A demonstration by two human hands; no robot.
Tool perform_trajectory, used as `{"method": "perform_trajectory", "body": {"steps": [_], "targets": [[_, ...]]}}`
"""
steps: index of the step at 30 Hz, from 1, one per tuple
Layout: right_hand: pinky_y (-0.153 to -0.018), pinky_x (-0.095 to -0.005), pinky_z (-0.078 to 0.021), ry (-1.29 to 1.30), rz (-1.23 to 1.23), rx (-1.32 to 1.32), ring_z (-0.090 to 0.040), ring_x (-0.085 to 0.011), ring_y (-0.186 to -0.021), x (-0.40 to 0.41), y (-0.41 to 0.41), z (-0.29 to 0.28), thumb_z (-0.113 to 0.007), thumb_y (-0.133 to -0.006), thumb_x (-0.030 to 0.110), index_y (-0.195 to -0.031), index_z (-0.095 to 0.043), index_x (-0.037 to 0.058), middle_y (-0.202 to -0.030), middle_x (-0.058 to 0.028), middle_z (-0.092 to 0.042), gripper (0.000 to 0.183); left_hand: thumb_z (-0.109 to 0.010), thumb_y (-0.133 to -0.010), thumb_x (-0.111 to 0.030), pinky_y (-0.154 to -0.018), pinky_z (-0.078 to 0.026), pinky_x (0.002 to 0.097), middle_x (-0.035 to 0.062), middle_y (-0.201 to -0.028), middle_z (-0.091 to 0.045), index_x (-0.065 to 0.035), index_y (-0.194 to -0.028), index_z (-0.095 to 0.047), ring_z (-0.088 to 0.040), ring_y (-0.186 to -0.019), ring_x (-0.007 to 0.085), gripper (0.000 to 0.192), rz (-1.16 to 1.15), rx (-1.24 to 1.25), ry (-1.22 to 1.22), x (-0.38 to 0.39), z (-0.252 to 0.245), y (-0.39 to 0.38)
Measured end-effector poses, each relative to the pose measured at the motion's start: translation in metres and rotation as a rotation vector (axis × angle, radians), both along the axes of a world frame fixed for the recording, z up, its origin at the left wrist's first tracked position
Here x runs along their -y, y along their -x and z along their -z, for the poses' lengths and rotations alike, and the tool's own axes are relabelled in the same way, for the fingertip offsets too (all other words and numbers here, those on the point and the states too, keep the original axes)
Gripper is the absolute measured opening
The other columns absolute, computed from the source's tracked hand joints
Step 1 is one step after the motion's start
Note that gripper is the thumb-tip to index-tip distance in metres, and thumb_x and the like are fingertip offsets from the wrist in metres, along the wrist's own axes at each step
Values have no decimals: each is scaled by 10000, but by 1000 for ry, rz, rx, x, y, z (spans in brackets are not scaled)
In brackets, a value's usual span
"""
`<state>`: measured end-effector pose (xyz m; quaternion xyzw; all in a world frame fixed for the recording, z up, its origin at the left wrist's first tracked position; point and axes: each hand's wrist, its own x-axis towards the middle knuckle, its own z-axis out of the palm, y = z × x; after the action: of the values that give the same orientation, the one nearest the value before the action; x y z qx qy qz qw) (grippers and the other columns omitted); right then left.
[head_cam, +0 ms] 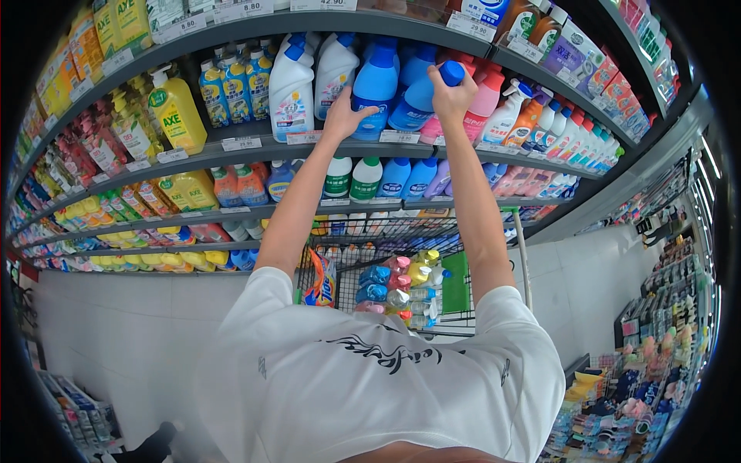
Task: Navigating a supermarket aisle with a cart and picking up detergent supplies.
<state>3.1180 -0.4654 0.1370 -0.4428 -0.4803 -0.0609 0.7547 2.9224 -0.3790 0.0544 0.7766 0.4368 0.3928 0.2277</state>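
My right hand (pixel 454 92) grips the neck of a blue plastic bottle (pixel 414 109) just below its blue cap, and the bottle leans with its top to the right. On the upright blue bottle (pixel 375 87) beside it rests the thumb of my left hand (pixel 349 116). The left fingers reach up between that bottle and a white angled-neck cleaner bottle (pixel 337 72); their tips are partly hidden. Both hands are at a shelf (pixel 347 149) of cleaning products. Pink bottles (pixel 485 95) stand right of my right hand, partly behind it.
Below my arms stands a wire shopping cart (pixel 344 283) holding several coloured bottles (pixel 399 283) and a Tide bag (pixel 322 280). Another white angled-neck bottle (pixel 292 89) is further left. An upper shelf edge (pixel 370 22) overhangs the bottles. A person's dark-clothed limb (pixel 151 444) shows at lower left.
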Motion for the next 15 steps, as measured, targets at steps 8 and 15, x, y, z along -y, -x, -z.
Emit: {"method": "perform_trajectory", "body": {"steps": [8,15], "targets": [[-569,-259,-464,-41,-10,-19,-559,-88,-564,-11,-4,7,-766,-694,152,-742,-641,-6,-612,-32,-617,207,-774,-727,-513,-977,-455,410,285,-1260,-554,80,-1350,-410,-568,-1162,372,934,7,-3,32,0,2,5],[-590,-279,-477,-6,40,-19,-567,-107,-575,-18,-1,1,-768,-695,181,-762,-643,-11,-623,-49,-623,239,-775,-721,-505,-949,-460,421,300,-1207,-579,85,-1313,-426,-582,-1123,406,905,-5,36,-6,-4,5,1]]}}
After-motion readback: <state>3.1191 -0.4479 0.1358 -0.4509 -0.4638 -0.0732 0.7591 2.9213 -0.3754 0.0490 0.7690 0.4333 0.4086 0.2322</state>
